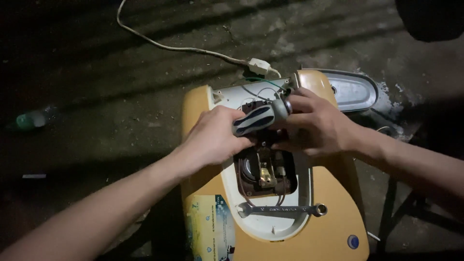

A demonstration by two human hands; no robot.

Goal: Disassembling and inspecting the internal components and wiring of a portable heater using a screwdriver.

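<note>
Screwdriver (258,119) with a grey-and-blue handle sits gripped in the closed left hand (216,137) over the yellow appliance's (333,203) opened cavity, a spanner (282,210) lying nearer (handy), while the curled right hand (314,126) steadies its butt end, beyond them a white cable (174,47) on the floor (96,96).

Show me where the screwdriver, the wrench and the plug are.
screwdriver (255,120), head view, on its blue and grey handle
wrench (282,210), head view, mid-shaft
plug (259,65), head view, on its white body
</note>
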